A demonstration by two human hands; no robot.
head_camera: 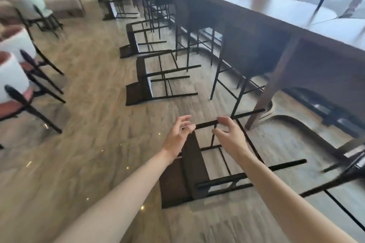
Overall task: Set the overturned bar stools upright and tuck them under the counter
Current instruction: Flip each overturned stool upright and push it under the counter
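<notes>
A dark brown bar stool (192,165) with thin black metal legs lies on its side on the floor just below me, legs pointing toward the counter (262,4). My left hand (177,134) hovers with fingers spread at the seat's upper edge, near the end of the top leg. My right hand (230,134) curls open around that same leg, fingers apart, not closed on it. More overturned stools (141,85) (131,42) (110,9) lie in a row farther along the floor. One upright stool (233,51) stands tucked under the long wooden counter.
Dining chairs (31,89) with black legs and white backs stand at the left. Another stool's black legs (347,165) reach in at the right. The counter's wooden support leg (270,89) stands just beyond my hands. Windows run behind the counter.
</notes>
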